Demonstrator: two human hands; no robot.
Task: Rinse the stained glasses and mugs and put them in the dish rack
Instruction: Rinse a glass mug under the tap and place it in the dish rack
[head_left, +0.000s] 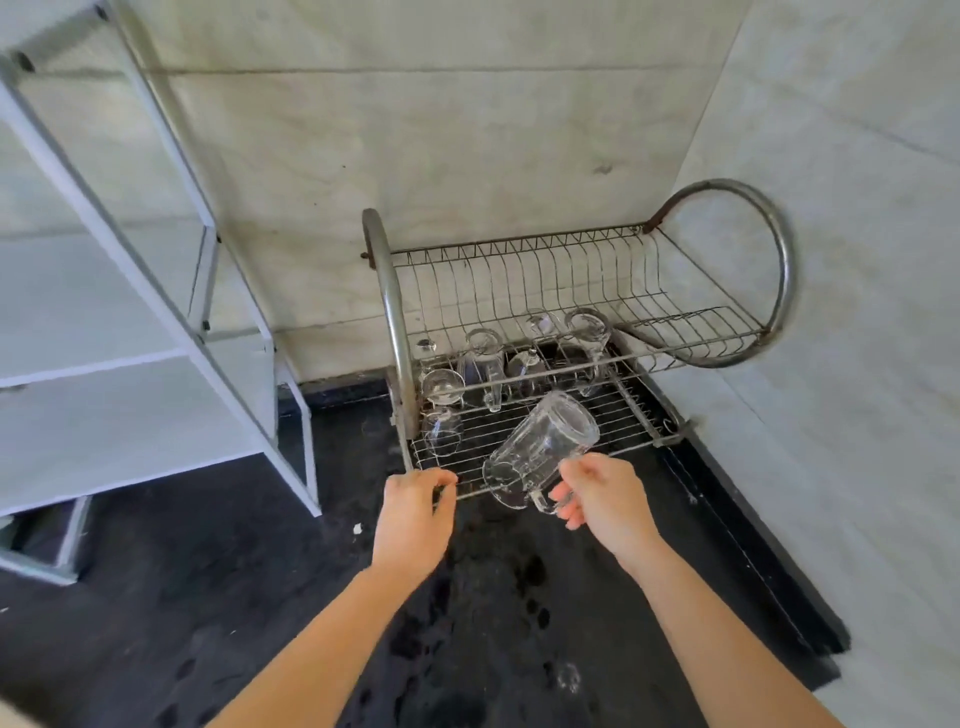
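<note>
Black wet desk carries the wire dish rack, with glasses upended on its lower tier to drain. The right hand pinches the glass mug by its handle, tilting it above the front wires. The left hand curls its fingers on the rack's front edge, likely to steady it.

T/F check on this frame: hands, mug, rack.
1. The right hand holds the glass mug by its handle. True.
2. The mug stands upright on the dish rack. False: it is tilted, held over the rack's front edge.
3. The left hand holds a glass. False: its fingers curl at the rack's front edge.
4. The lower tier already holds glassware. True.
5. Plates fill the rack's top. False: the upper tier has no plates.
</note>
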